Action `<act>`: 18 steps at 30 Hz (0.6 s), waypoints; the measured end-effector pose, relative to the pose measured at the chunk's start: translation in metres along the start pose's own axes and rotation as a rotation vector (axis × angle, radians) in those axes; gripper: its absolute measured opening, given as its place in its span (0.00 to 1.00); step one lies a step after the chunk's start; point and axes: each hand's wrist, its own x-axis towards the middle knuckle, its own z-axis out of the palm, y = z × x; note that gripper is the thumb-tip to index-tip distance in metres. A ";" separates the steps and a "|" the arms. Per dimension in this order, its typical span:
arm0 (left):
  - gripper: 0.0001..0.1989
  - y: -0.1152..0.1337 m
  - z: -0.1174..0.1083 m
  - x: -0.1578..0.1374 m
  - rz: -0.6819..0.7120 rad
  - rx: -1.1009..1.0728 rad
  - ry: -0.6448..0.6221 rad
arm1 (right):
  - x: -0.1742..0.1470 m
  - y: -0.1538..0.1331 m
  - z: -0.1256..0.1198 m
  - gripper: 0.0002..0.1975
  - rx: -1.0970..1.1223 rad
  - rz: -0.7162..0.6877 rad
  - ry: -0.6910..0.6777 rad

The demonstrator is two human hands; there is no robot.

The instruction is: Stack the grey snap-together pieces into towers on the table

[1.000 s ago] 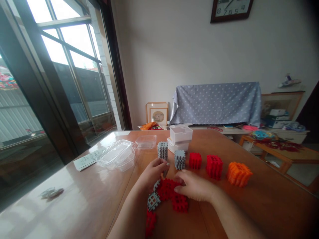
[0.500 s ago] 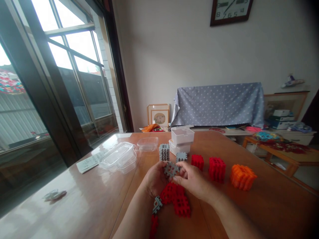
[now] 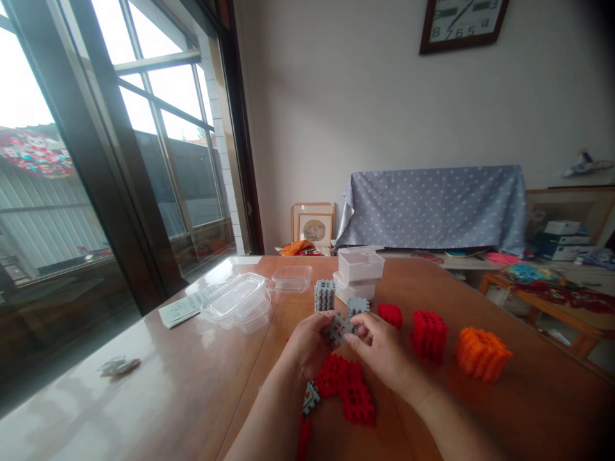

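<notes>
Centre of frame: left hand (image 3: pixel 307 346) and right hand (image 3: pixel 382 352), fingers closed, pinch one grey tile (image 3: pixel 339 328) above the red tiles (image 3: pixel 348 390). Risk: a loosened pinch drops it; a stray elbow topples the grey cube (image 3: pixel 325 296) behind.

You face a plain pale wall (image 3: pixel 336 96) bearing a dark-framed clock (image 3: pixel 462 24); tall dark-framed windows (image 3: pixel 144 128) on your left admit daylight; a dotted grey cloth (image 3: pixel 435 205) covers furniture beyond the glossy wooden worktop (image 3: pixel 168 384)
</notes>
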 end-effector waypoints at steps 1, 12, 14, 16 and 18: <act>0.09 0.000 0.000 -0.001 0.016 0.000 -0.020 | 0.000 -0.001 -0.001 0.08 -0.004 0.000 0.003; 0.10 -0.003 -0.008 0.004 0.132 0.047 0.007 | -0.002 -0.002 -0.002 0.06 0.130 -0.078 -0.104; 0.09 -0.001 -0.006 0.002 0.118 0.040 0.006 | -0.002 -0.004 -0.003 0.07 0.122 -0.088 -0.093; 0.09 0.002 -0.003 0.001 0.104 0.022 0.021 | -0.002 -0.006 -0.004 0.07 0.115 -0.098 -0.076; 0.08 0.004 0.000 0.000 0.083 0.003 0.042 | -0.002 -0.007 -0.004 0.07 0.120 -0.104 -0.055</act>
